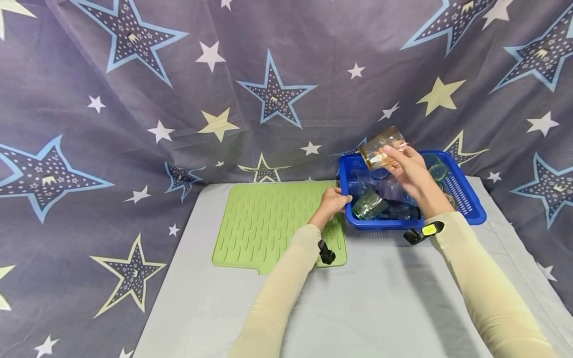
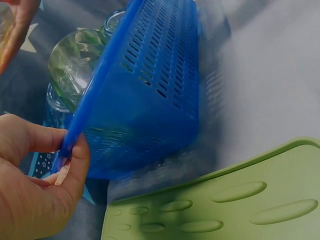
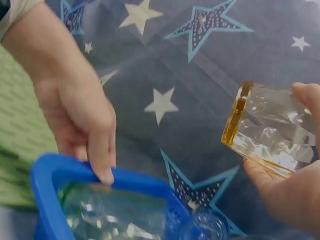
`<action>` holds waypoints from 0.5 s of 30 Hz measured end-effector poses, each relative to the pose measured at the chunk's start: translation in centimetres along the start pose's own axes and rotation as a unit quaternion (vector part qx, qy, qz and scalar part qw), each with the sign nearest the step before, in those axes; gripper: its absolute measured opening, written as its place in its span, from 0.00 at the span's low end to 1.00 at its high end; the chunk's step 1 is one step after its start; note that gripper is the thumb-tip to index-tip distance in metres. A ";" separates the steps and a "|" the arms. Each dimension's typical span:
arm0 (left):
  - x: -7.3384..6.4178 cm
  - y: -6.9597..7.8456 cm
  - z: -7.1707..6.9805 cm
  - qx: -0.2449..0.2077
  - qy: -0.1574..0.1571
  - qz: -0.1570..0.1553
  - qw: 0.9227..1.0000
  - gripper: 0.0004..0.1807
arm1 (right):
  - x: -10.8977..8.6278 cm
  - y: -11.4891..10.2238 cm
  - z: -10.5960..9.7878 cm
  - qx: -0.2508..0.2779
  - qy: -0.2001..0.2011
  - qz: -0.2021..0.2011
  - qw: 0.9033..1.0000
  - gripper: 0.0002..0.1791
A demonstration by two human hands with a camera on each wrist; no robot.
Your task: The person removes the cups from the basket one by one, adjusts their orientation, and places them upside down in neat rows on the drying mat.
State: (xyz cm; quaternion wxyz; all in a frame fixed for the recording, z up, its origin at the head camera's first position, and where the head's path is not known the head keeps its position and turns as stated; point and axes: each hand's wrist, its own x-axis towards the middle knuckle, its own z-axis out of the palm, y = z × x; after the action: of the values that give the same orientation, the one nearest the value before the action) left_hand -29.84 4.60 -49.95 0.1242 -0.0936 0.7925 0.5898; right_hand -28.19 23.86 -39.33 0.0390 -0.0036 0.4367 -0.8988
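Note:
In the head view my right hand (image 1: 409, 171) grips an amber-tinted glass (image 1: 382, 147), tilted on its side above the blue basket (image 1: 475, 215). The right wrist view shows the thick amber base of that glass (image 3: 272, 127) pointing away from my fingers. My left hand (image 1: 333, 203) pinches the basket's left rim, its thumb on one side and fingers curled under the other, as the left wrist view (image 2: 40, 185) of the hand shows. Inside the basket, a green-tinted glass (image 1: 369, 205) lies tilted near the left end, among several other clear and tinted glasses, partly hidden by my right arm.
A green ridged drying mat (image 1: 259, 223) lies on the grey-covered table (image 1: 358, 308), left of the basket and close against it. Behind the table hangs a dark curtain (image 1: 304, 69) with stars. Black straps with small devices circle both wrists.

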 end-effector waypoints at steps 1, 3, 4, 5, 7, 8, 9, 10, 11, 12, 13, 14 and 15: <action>0.0 0.0 0.0 -0.001 0.000 0.000 1.000 0.15 | 0.0 0.1 0.1 0.012 -0.003 0.003 1.000 0.14; -0.1 0.0 0.0 -0.002 -0.001 -0.001 1.000 0.15 | -0.1 0.3 0.4 0.029 -0.011 0.006 0.999 0.12; -0.1 0.0 0.0 -0.002 -0.002 -0.001 1.000 0.15 | -0.1 0.3 0.6 0.036 -0.015 0.008 0.999 0.12; -0.1 0.0 0.0 -0.001 -0.003 -0.002 1.000 0.15 | -0.1 0.4 0.7 0.043 -0.019 0.010 0.999 0.11; -0.1 0.0 0.0 0.000 -0.002 -0.002 1.000 0.15 | -0.2 0.5 1.0 0.043 -0.022 0.011 0.999 0.10; -0.1 0.0 0.0 0.001 -0.002 -0.001 1.000 0.15 | -0.2 0.6 1.2 0.044 -0.025 0.011 0.999 0.09; -0.1 0.0 0.0 0.003 -0.002 0.000 1.000 0.15 | -0.2 0.7 1.3 0.048 -0.027 0.011 0.998 0.08; -0.1 0.0 0.0 0.004 -0.003 0.002 1.000 0.15 | -0.2 0.7 1.4 0.050 -0.029 0.010 0.998 0.06; -0.1 0.0 0.0 0.006 -0.003 0.004 1.000 0.16 | -0.2 0.8 1.5 0.055 -0.031 0.008 0.998 0.05; -0.1 0.0 0.0 0.007 -0.003 0.006 1.000 0.16 | -0.2 0.8 1.5 0.061 -0.034 0.007 0.997 0.04; -0.1 -0.1 0.0 0.009 -0.004 0.009 1.000 0.16 | -0.1 0.9 1.6 0.069 -0.036 0.007 0.997 0.04; -0.2 -0.1 -0.1 0.010 -0.004 0.012 1.000 0.16 | -0.1 0.9 1.7 0.077 -0.038 0.007 0.996 0.04; -0.2 -0.1 -0.1 0.010 -0.004 0.015 1.000 0.16 | -0.1 0.9 1.7 0.085 -0.040 0.008 0.996 0.04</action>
State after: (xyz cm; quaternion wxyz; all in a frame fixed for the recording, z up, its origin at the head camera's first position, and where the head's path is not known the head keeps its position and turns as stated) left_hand -29.62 4.50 -49.93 0.1191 -0.0781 0.7991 0.5841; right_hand -27.94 21.93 -38.97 0.0636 -0.0327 0.3566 -0.9315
